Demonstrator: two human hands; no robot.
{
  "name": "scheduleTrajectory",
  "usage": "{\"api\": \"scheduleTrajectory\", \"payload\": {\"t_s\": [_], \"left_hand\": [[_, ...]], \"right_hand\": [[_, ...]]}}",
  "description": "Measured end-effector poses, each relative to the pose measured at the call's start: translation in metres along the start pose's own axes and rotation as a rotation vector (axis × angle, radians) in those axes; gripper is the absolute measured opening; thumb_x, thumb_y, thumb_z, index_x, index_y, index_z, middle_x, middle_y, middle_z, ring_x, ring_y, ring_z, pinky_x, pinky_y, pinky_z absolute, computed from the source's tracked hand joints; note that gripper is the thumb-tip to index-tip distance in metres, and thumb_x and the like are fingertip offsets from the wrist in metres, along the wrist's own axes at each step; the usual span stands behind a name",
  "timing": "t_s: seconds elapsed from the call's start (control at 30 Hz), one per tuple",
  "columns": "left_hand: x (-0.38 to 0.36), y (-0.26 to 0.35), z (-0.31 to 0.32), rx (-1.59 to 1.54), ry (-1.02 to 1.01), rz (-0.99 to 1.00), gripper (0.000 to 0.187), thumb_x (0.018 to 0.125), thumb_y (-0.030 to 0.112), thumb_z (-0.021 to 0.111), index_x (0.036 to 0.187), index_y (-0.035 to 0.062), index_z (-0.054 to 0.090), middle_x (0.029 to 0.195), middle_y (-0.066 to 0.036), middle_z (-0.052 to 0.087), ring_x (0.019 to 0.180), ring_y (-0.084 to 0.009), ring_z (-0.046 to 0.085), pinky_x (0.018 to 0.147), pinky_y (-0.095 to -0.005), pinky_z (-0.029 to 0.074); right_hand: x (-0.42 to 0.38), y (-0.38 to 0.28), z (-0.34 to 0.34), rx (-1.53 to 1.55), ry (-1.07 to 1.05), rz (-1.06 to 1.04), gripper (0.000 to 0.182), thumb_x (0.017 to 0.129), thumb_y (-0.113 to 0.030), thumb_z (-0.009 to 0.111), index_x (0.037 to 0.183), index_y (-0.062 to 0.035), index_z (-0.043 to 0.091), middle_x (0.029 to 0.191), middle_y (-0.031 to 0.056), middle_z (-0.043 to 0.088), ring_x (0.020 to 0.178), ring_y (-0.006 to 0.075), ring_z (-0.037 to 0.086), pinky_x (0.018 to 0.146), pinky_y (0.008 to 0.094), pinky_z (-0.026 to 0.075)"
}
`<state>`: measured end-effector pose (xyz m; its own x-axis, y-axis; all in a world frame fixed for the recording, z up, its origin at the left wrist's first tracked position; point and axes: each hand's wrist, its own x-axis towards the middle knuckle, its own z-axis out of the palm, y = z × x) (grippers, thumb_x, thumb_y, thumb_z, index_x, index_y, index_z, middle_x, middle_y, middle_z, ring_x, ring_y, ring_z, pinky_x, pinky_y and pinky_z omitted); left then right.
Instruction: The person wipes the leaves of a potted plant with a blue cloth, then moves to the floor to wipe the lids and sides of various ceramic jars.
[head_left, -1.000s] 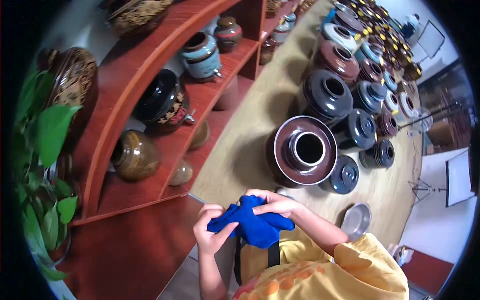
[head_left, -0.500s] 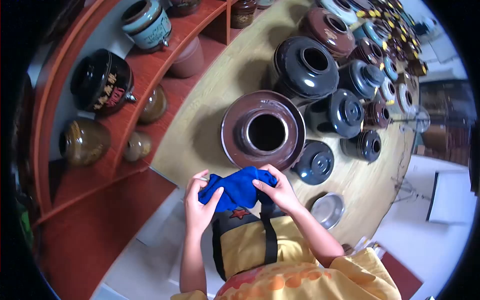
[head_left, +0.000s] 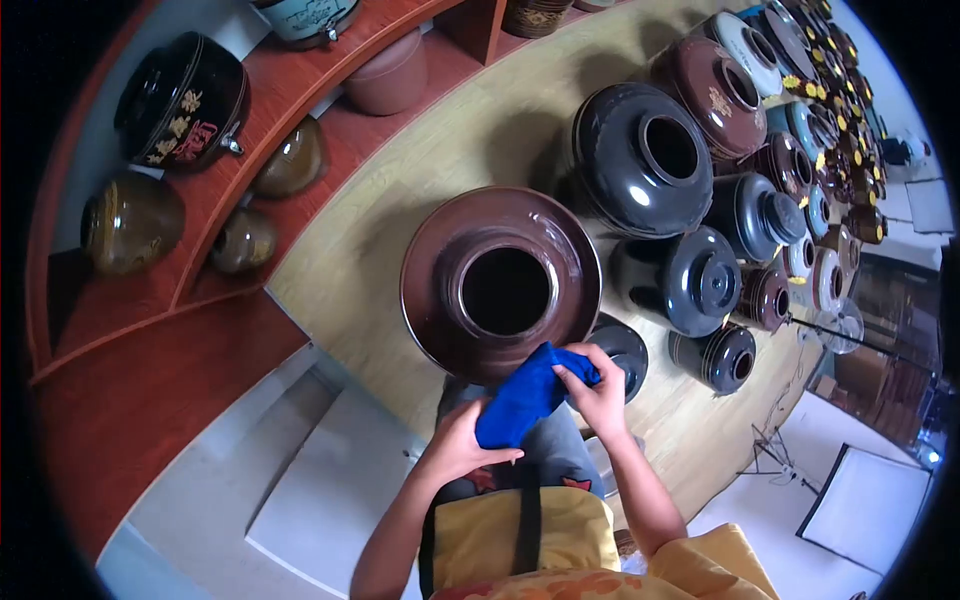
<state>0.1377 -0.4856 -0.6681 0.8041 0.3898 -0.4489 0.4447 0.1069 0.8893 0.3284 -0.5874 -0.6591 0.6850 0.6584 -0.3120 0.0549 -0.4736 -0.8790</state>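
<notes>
A blue cloth [head_left: 522, 402] is stretched between my two hands, in front of my lap. My left hand [head_left: 462, 440] grips its lower left end, the thumb pointing right beneath it. At the upper right end, my right hand [head_left: 592, 385] pinches a bunched part between thumb and fingers. Just beyond the cloth stands a large brown jar [head_left: 430, 235] with a wide flared rim and a dark round mouth. The top of the cloth overlaps the jar's near rim in this view.
Dark glazed jars, such as a big black one [head_left: 610, 150] and a lidded one [head_left: 660, 285], crowd the floor to the right. On the left, a red wooden shelf [head_left: 250, 185] holds several jars. A white-screened light [head_left: 855, 510] stands at the far right.
The cloth and both hands have shifted, my left hand going right and down, and the cloth now slants. The view has moved, with the brown jar appearing larger and nearer.
</notes>
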Motion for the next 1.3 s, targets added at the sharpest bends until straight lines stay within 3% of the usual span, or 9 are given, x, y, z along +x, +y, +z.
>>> {"api": "scheduleTrajectory", "payload": {"t_s": [0.2,0.27,0.47,0.57,0.67,0.9,1.13,1.17,1.3], "left_hand": [[0.025,-0.001,0.03,0.066,0.043,-0.179,0.058,0.065,0.03,0.078,0.109,0.0049,0.049,0.106,-0.02,0.06,0.099,-0.0363,0.058,0.08,-0.0394,0.049],[0.039,-0.002,0.042,0.033,0.104,-0.22,0.062,0.066,0.033,0.078,0.112,0.0053,0.047,0.105,-0.02,0.061,0.101,-0.0366,0.058,0.084,-0.0388,0.048],[0.071,-0.043,0.122,-0.058,0.124,-0.215,0.05,0.078,0.017,0.065,0.121,0.0002,0.043,0.109,-0.025,0.055,0.104,-0.0406,0.053,0.088,-0.0414,0.044],[0.083,-0.055,0.161,-0.17,0.116,-0.108,0.048,0.08,0.018,0.063,0.12,-0.0027,0.047,0.112,-0.027,0.055,0.104,-0.0394,0.054,0.091,-0.0406,0.044],[0.083,-0.041,0.18,0.031,0.057,0.02,0.043,0.081,0.021,0.061,0.116,-0.0024,0.049,0.109,-0.024,0.056,0.102,-0.0388,0.055,0.088,-0.0419,0.045],[0.078,-0.047,0.178,0.211,-0.065,-0.133,0.05,0.076,0.018,0.062,0.122,0.0036,0.049,0.12,-0.022,0.05,0.109,-0.0362,0.051,0.091,-0.0417,0.045],[0.085,-0.057,0.162,0.276,0.004,-0.111,0.039,0.079,0.018,0.062,0.111,-0.002,0.053,0.105,-0.02,0.053,0.096,-0.0369,0.055,0.082,-0.0405,0.047],[0.086,-0.057,0.162,0.263,0.009,-0.094,0.037,0.08,0.017,0.061,0.111,-0.0028,0.052,0.103,-0.02,0.052,0.096,-0.0368,0.054,0.082,-0.0403,0.046],[0.093,-0.062,0.17,0.21,0.047,-0.08,0.035,0.082,0.017,0.061,0.11,-0.0034,0.051,0.102,-0.02,0.051,0.095,-0.0375,0.053,0.082,-0.0412,0.045]], "right_hand": [[0.043,0.037,-0.008,0.032,0.2,0.002,0.019,0.076,0.005,0.064,0.094,0.0006,0.06,0.093,0.0068,0.063,0.087,0.0123,0.057,0.082,0.0261,0.045],[0.072,0.046,-0.008,-0.096,0.24,-0.301,0.021,0.075,0.005,0.061,0.096,0.0,0.06,0.101,0.0133,0.059,0.1,0.0258,0.055,0.092,0.0337,0.039],[0.142,0.106,0.002,-0.112,0.556,0.105,0.044,0.093,-0.026,0.052,0.131,-0.0117,0.034,0.119,0.0106,0.044,0.094,0.0208,0.05,0.084,0.0342,0.04],[0.131,0.104,0.006,0.364,0.246,0.317,0.047,0.095,-0.032,0.048,0.134,-0.0167,0.026,0.12,0.0093,0.044,0.107,0.0178,0.05,0.09,0.0361,0.039],[0.12,0.145,0.009,0.09,-0.123,0.333,0.052,0.095,-0.04,0.046,0.137,-0.0146,0.032,0.132,0.0092,0.042,0.121,0.0222,0.042,0.101,0.0406,0.029],[0.118,0.17,0.007,0.127,-0.216,0.386,0.055,0.097,-0.039,0.038,0.145,-0.016,0.023,0.137,0.0051,0.038,0.124,0.0178,0.036,0.103,0.0262,0.025],[0.123,0.193,0.013,0.602,-0.135,0.734,0.055,0.097,-0.039,0.036,0.143,-0.0113,0.025,0.144,0.0065,0.032,0.134,0.0199,0.024,0.11,0.0352,0.011],[0.123,0.18,0.014,0.657,-0.093,0.689,0.055,0.096,-0.039,0.035,0.143,-0.0115,0.027,0.148,0.0077,0.026,0.139,0.02,0.013,0.112,0.0387,0.003],[0.144,0.171,0.009,0.602,-0.234,0.329,0.048,0.097,-0.03,0.033,0.138,-0.005,0.036,0.147,0.0086,0.028,0.138,0.0198,0.018,0.112,0.0368,0.005]]}}
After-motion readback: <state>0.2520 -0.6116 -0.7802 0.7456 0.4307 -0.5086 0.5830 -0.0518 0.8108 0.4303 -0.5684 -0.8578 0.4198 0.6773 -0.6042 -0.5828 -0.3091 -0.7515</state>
